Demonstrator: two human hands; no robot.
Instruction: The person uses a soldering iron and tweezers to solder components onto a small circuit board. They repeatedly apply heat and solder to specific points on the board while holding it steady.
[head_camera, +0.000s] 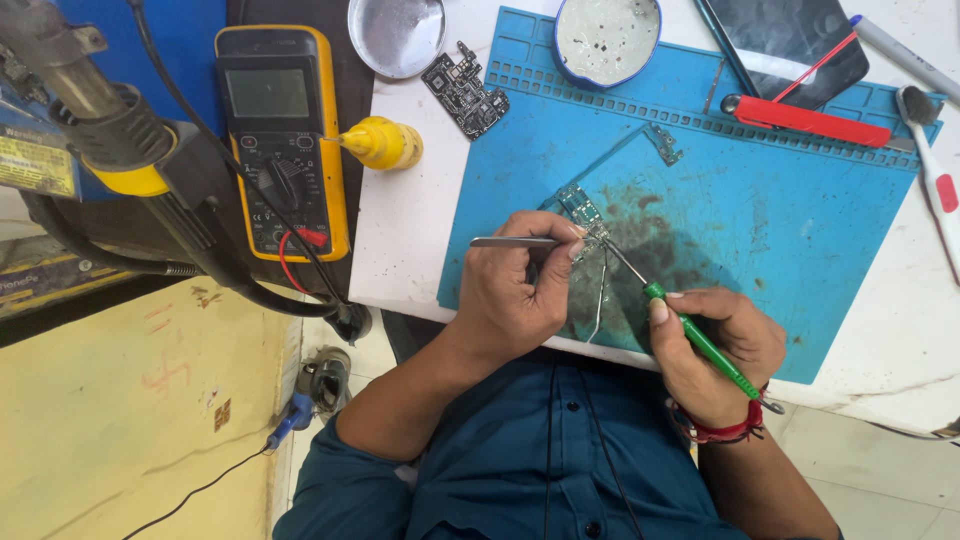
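Note:
My left hand grips metal tweezers whose tips press on a small green circuit board lying on the blue work mat. My right hand holds a green-handled soldering iron; its thin metal tip reaches up-left to the board beside the tweezers' tips. A strand of solder wire hangs down between my hands.
A yellow multimeter and a hot-air gun sit at left, a yellow bottle beside them. A dark circuit board, two round tins, a phone, a red tool and a toothbrush lie along the far side.

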